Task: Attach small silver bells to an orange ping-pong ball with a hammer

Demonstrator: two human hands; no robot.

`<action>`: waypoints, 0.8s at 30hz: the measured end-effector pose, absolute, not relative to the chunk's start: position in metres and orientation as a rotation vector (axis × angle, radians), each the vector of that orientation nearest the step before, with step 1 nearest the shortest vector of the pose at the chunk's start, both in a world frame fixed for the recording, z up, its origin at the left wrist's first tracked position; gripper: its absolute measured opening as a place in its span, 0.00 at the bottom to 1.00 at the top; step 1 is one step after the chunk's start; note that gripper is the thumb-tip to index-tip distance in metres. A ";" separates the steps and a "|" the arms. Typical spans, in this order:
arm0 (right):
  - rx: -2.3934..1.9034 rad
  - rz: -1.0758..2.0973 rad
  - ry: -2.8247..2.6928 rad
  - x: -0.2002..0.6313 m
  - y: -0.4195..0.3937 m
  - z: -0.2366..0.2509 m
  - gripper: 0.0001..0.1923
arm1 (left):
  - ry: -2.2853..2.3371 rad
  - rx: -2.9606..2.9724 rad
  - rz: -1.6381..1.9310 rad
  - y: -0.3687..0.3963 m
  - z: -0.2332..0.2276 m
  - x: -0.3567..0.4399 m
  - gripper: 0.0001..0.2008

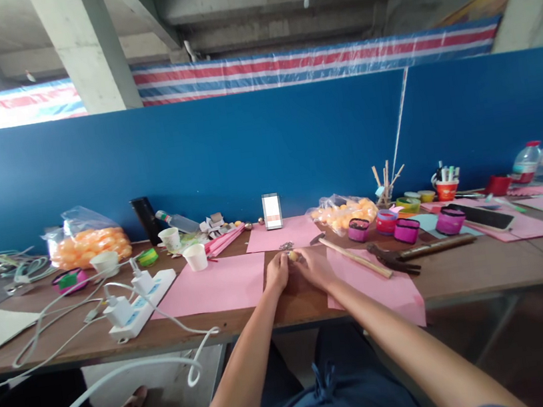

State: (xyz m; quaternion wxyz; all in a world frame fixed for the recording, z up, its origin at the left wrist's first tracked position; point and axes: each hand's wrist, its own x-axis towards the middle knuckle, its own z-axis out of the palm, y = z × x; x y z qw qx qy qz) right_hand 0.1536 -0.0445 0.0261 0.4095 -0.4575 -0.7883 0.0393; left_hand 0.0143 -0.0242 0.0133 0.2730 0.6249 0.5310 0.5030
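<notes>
My left hand [277, 273] and my right hand [311, 266] meet over the brown table [462, 267], fingertips pinched together on a small yellowish object [292, 256]. What the object is cannot be told. Pink paper sheets lie on both sides of my hands, one [215, 284] to the left and one [378, 283] to the right. A hammer with a wooden handle [354, 257] rests just right of my right hand.
A white power strip [137, 304] with cables lies at left. Bags of orange balls [89, 246] [346, 212], paper cups [196, 256], tape rolls [406, 229], a second hammer [420, 251], a phone [480, 216] and bottles [526, 162] crowd the table. A blue partition [264, 150] stands behind.
</notes>
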 end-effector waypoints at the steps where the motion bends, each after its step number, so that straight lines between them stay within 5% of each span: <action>1: -1.146 0.098 -1.984 0.154 -0.045 0.026 0.14 | 1.415 1.676 1.359 -0.024 0.013 0.014 0.15; 24: -1.132 0.192 -1.968 0.153 -0.044 0.030 0.15 | 1.202 1.531 1.544 -0.017 0.002 0.013 0.16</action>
